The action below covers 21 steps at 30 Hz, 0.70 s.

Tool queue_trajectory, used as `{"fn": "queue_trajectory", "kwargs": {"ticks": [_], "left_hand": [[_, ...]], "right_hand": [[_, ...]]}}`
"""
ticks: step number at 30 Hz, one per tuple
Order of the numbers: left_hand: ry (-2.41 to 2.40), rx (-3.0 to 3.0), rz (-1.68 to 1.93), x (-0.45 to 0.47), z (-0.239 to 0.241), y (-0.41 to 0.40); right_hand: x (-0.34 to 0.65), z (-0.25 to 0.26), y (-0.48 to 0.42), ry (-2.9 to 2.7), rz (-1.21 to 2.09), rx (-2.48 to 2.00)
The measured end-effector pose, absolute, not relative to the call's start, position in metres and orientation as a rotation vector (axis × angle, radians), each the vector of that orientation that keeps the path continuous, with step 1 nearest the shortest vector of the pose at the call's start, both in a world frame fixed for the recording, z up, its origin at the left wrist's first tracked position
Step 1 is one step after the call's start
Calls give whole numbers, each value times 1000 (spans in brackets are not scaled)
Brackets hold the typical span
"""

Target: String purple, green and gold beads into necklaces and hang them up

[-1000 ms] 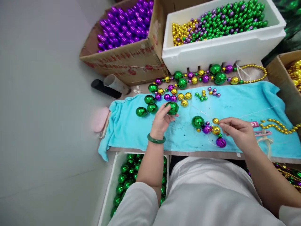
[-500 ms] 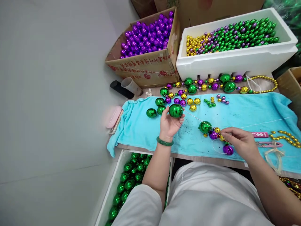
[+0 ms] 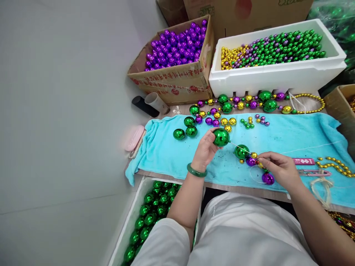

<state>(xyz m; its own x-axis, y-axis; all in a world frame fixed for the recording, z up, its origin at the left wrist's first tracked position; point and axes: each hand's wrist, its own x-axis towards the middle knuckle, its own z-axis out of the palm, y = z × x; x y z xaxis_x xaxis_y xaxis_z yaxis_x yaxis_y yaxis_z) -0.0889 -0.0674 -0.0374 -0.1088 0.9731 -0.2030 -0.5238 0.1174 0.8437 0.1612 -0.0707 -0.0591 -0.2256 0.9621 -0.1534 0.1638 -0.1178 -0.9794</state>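
In the head view my left hand (image 3: pixel 205 150) grips a large shiny green bead (image 3: pixel 221 137) above the towel. A thin needle (image 3: pixel 240 147) runs from that bead to my right hand (image 3: pixel 279 168), whose thumb and fingers pinch its other end. Below the needle, close to my right fingertips, lie another big green bead (image 3: pixel 242 152), small gold beads and purple beads (image 3: pixel 267 178). A loop of clear thread curves beside them. Loose green beads (image 3: pixel 191 131), purple ones and gold beads (image 3: pixel 227 128) sit in groups farther back on the blue towel (image 3: pixel 166 155).
Behind the towel lies a strung bead necklace (image 3: pixel 253 105). A cardboard box (image 3: pixel 172 83) of purple beads and a white foam box (image 3: pixel 277 75) of small beads stand at the back. Pink scissors (image 3: pixel 316 173) lie right. A foam box (image 3: pixel 124 221) of green beads is at lower left.
My left hand has moved right with the green bead, toward my right hand, and less of the needle shows between them. The whole view has shifted slightly.
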Motion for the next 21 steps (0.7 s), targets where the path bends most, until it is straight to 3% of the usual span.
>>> {"fn": "queue_trajectory", "kwargs": {"ticks": [21], "left_hand": [[898, 815, 1406, -74, -26, -79]], "right_hand": [[159, -74, -63, -1340, 1623, -1217]]}}
